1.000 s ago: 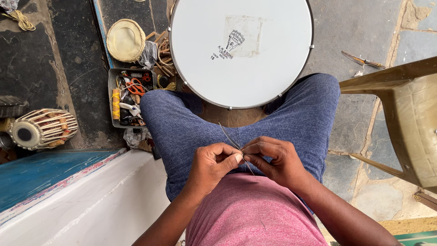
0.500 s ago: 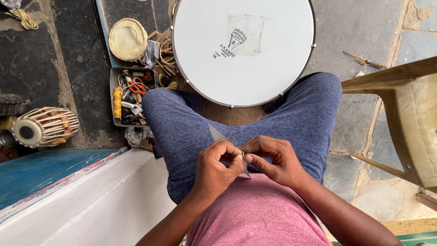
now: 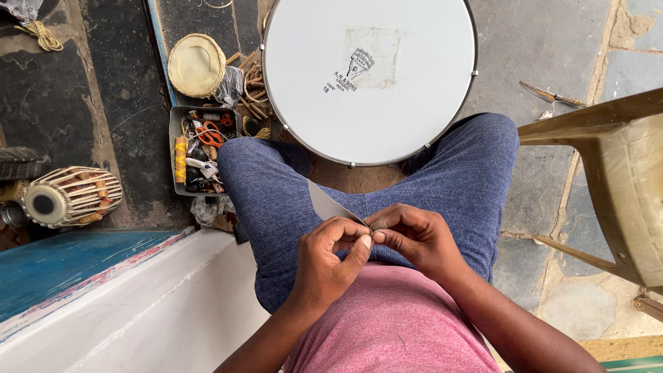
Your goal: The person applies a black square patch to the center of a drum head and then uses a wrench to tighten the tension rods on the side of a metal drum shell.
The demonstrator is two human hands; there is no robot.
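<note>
I sit with my knees apart in blue trousers and a pink shirt. My left hand (image 3: 331,259) and my right hand (image 3: 418,238) meet over my lap, fingertips touching. Both pinch a small thin grey sheet (image 3: 331,206) that juts up and to the left from between the thumbs. A large round drum with a white skin (image 3: 369,76) stands on the floor between my knees, just beyond the hands.
A metal tray of tools with orange-handled scissors (image 3: 200,148) lies left of the drum, a round woven piece (image 3: 197,65) above it. A small laced drum (image 3: 65,197) lies far left. A brown plastic chair (image 3: 615,179) stands right. A white and blue ledge (image 3: 117,297) runs lower left.
The grey piece between my fingers looked like a thin edge-on strip a second ago; it has turned and now shows its flat face. The hands stayed over my lap.
</note>
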